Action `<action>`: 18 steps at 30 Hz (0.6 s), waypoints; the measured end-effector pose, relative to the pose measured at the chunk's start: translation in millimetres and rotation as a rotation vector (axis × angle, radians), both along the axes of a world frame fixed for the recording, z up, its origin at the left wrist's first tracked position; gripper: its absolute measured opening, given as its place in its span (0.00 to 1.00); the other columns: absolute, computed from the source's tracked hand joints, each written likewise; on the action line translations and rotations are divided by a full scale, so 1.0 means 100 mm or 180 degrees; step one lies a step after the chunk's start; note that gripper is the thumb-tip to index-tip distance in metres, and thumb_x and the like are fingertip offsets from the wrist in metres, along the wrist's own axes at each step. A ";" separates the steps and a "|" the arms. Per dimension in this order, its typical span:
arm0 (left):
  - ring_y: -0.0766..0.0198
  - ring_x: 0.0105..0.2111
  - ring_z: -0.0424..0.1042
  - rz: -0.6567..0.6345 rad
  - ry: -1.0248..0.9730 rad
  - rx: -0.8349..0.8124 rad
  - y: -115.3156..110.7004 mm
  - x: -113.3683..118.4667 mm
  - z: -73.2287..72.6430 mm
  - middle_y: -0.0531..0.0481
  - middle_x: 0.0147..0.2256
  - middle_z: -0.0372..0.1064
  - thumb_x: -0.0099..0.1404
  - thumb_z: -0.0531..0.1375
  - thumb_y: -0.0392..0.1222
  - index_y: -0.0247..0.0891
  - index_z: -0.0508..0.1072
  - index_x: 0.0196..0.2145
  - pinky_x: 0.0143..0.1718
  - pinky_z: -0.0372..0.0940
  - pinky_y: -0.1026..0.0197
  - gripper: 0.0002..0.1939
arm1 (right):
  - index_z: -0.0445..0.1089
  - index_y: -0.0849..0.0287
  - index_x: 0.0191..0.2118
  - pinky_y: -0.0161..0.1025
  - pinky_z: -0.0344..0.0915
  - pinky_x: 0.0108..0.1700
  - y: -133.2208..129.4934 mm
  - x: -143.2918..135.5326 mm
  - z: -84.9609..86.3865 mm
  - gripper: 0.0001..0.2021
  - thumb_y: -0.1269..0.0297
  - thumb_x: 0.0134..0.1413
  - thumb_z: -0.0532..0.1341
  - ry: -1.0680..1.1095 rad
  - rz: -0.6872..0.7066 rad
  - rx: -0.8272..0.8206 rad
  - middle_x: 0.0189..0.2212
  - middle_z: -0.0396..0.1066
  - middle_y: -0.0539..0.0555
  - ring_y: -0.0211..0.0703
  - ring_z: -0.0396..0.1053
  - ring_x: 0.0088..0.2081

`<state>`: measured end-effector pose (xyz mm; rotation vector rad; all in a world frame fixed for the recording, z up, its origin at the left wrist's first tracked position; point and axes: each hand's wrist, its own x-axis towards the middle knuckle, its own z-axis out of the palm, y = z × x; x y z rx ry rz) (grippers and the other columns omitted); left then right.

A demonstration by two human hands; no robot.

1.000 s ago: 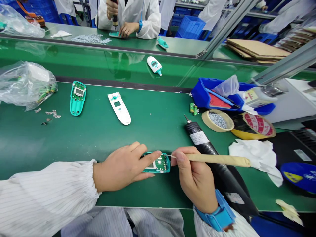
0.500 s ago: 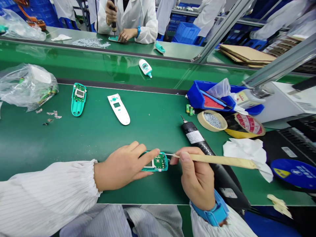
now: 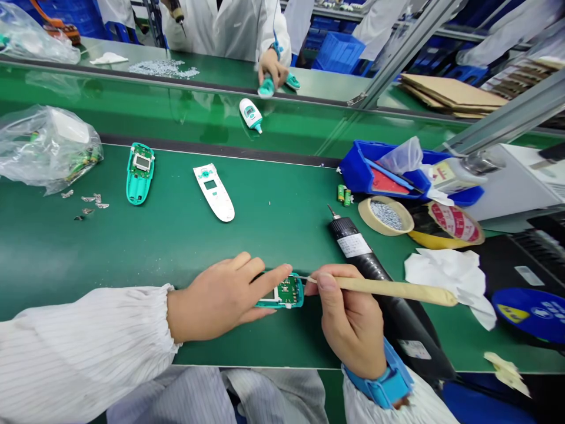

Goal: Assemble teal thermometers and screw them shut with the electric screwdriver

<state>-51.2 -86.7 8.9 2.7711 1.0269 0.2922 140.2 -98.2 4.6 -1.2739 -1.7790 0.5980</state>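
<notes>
My left hand point(image 3: 225, 297) grips a teal thermometer housing point(image 3: 301, 290) on the bench, its fingers covering the left part. A green circuit board point(image 3: 288, 291) lies in the housing. My right hand point(image 3: 351, 318) pinches a thin-tipped tool point(image 3: 392, 288) whose handle is wrapped in tan tape. The tool's metal tip meets the upper right part of the board, near my left fingertip; the exact contact is too small to make out. Farther back on the bench are a white front cover point(image 3: 219, 199) and another teal housing point(image 3: 140, 176) with its board inside.
An electric screwdriver point(image 3: 375, 265) lies right of my right hand. Beyond it stand a screw-filled tape ring point(image 3: 385, 216), a blue bin point(image 3: 359, 171) and small green batteries point(image 3: 344, 195). A plastic bag point(image 3: 48, 147) sits left. Across the belt point(image 3: 176, 115), a co-worker's hand point(image 3: 272, 69) holds a teal part.
My hands and the tool have hardly moved. The co-worker has raised the screwdriver and brought a teal part toward the belt. The white thermometer on the belt has shifted slightly left.
</notes>
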 end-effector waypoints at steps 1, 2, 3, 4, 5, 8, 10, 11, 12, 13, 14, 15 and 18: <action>0.61 0.33 0.61 -0.0009 0.0014 -0.0007 0.00 0.00 0.00 0.48 0.37 0.63 0.63 0.50 0.50 0.36 0.50 0.56 0.32 0.61 0.61 0.27 | 0.62 0.57 0.30 0.33 0.60 0.29 0.00 0.00 0.00 0.08 0.69 0.59 0.50 -0.0011 0.0012 0.0002 0.24 0.62 0.48 0.34 0.62 0.26; 0.61 0.33 0.61 -0.0020 0.0037 -0.0005 0.00 0.00 0.00 0.48 0.37 0.62 0.63 0.50 0.50 0.37 0.51 0.56 0.31 0.61 0.61 0.26 | 0.62 0.57 0.30 0.33 0.60 0.28 0.00 0.00 0.00 0.07 0.69 0.59 0.50 -0.0020 0.0024 0.0002 0.24 0.61 0.48 0.34 0.62 0.26; 0.61 0.33 0.61 -0.0033 0.0062 -0.0001 0.00 0.00 0.00 0.48 0.37 0.62 0.63 0.50 0.50 0.37 0.51 0.55 0.31 0.61 0.61 0.25 | 0.62 0.57 0.31 0.34 0.60 0.28 0.00 0.00 0.00 0.07 0.70 0.59 0.50 -0.0030 0.0032 0.0000 0.24 0.61 0.48 0.34 0.62 0.26; 0.61 0.33 0.61 -0.0044 0.0080 0.0010 0.00 0.00 0.01 0.47 0.36 0.62 0.64 0.49 0.50 0.37 0.52 0.55 0.31 0.61 0.61 0.25 | 0.61 0.57 0.31 0.34 0.59 0.28 0.00 0.00 0.00 0.07 0.70 0.59 0.50 -0.0036 0.0045 0.0002 0.24 0.61 0.48 0.34 0.61 0.25; 0.61 0.33 0.61 -0.0052 0.0089 0.0023 0.00 0.00 0.01 0.47 0.36 0.62 0.64 0.49 0.50 0.36 0.52 0.55 0.31 0.61 0.61 0.25 | 0.61 0.57 0.31 0.34 0.59 0.28 0.00 0.00 0.00 0.07 0.70 0.59 0.50 -0.0038 0.0064 0.0009 0.24 0.61 0.48 0.34 0.61 0.25; 0.61 0.33 0.61 -0.0069 0.0072 0.0055 0.01 0.01 0.01 0.47 0.36 0.62 0.63 0.50 0.50 0.36 0.53 0.55 0.31 0.61 0.60 0.25 | 0.61 0.58 0.31 0.33 0.58 0.27 0.01 0.00 -0.01 0.07 0.71 0.59 0.50 -0.0053 0.0121 0.0049 0.24 0.60 0.48 0.33 0.60 0.25; 0.61 0.33 0.61 -0.0074 0.0071 0.0080 0.01 0.01 0.01 0.47 0.36 0.62 0.63 0.50 0.50 0.35 0.54 0.55 0.31 0.61 0.60 0.25 | 0.61 0.58 0.31 0.33 0.58 0.27 0.01 0.00 -0.01 0.07 0.71 0.59 0.49 -0.0070 0.0145 0.0080 0.25 0.60 0.48 0.33 0.60 0.25; 0.61 0.33 0.61 -0.0078 0.0078 0.0084 0.01 0.01 0.01 0.47 0.36 0.62 0.63 0.50 0.50 0.35 0.54 0.55 0.31 0.61 0.60 0.25 | 0.61 0.58 0.31 0.33 0.59 0.27 0.02 0.00 -0.01 0.07 0.71 0.59 0.49 -0.0086 0.0160 0.0096 0.25 0.60 0.48 0.33 0.60 0.25; 0.61 0.33 0.61 -0.0085 0.0088 0.0082 0.01 0.00 0.01 0.47 0.36 0.62 0.63 0.50 0.50 0.36 0.54 0.55 0.31 0.61 0.61 0.25 | 0.61 0.58 0.31 0.33 0.59 0.27 0.02 0.00 -0.01 0.07 0.71 0.59 0.49 -0.0106 0.0183 0.0114 0.25 0.60 0.48 0.33 0.60 0.25; 0.61 0.33 0.61 -0.0086 0.0101 0.0076 0.01 0.00 0.01 0.47 0.36 0.62 0.63 0.50 0.50 0.36 0.54 0.55 0.31 0.61 0.61 0.25 | 0.61 0.58 0.31 0.33 0.59 0.27 0.03 0.01 -0.01 0.07 0.71 0.59 0.49 -0.0125 0.0209 0.0130 0.25 0.60 0.49 0.33 0.60 0.25; 0.61 0.33 0.61 -0.0090 0.0112 0.0064 0.01 0.00 0.01 0.47 0.36 0.62 0.63 0.50 0.49 0.36 0.53 0.55 0.31 0.61 0.61 0.25 | 0.61 0.59 0.31 0.33 0.59 0.27 0.03 0.01 -0.01 0.07 0.71 0.59 0.49 -0.0143 0.0228 0.0144 0.25 0.60 0.49 0.33 0.60 0.25; 0.61 0.33 0.61 -0.0087 0.0121 0.0055 0.01 0.00 0.01 0.47 0.36 0.62 0.63 0.50 0.49 0.36 0.53 0.55 0.31 0.61 0.61 0.25 | 0.61 0.59 0.31 0.33 0.59 0.26 0.04 0.01 -0.01 0.07 0.71 0.59 0.49 -0.0159 0.0236 0.0153 0.25 0.60 0.49 0.33 0.61 0.25; 0.61 0.33 0.61 -0.0070 0.0141 0.0046 0.01 0.00 0.02 0.47 0.37 0.62 0.63 0.50 0.49 0.36 0.53 0.55 0.31 0.62 0.61 0.25 | 0.61 0.59 0.30 0.33 0.59 0.25 0.04 0.00 0.00 0.08 0.71 0.59 0.49 -0.0168 0.0162 0.0208 0.24 0.60 0.49 0.33 0.61 0.24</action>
